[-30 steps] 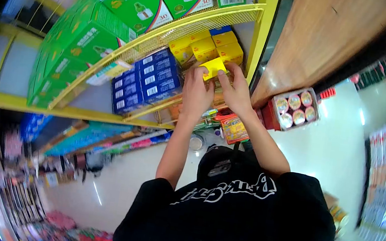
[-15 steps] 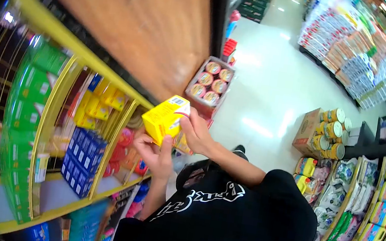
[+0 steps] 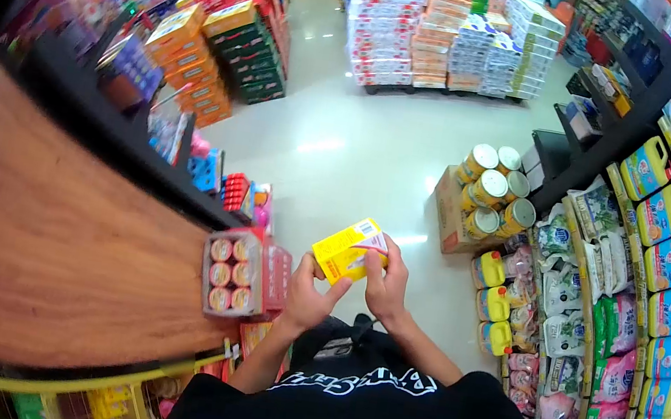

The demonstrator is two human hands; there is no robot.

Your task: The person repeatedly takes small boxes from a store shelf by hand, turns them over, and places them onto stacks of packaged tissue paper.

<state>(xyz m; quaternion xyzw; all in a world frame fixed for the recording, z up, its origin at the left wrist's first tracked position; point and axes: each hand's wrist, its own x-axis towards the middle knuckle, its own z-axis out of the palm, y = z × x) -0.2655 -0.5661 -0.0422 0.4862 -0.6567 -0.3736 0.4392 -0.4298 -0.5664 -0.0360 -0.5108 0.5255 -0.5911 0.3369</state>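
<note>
A small yellow box (image 3: 344, 249) with a barcode on its end is held out in front of my body, tilted. My left hand (image 3: 312, 296) grips its near left corner, thumb along the lower side. On the right edge, my right hand (image 3: 384, 283) pinches it with the thumb across the printed face. The fingers under the box are hidden. Floor tiles show beyond it, and both hands are clear of the shelves.
A carton of round-lidded tubs (image 3: 232, 276) stands left beside a wooden board (image 3: 74, 241). Yellow cans with pale lids (image 3: 493, 189) sit on a cardboard box (image 3: 449, 208). Shelves of yellow jugs (image 3: 665, 217) and bags line the right. Stacked packs (image 3: 387, 28) stand ahead.
My view has swung right, away from the left shelf toward the aisle. The yellow box has come along, still in both hands, and is now over the floor.
</note>
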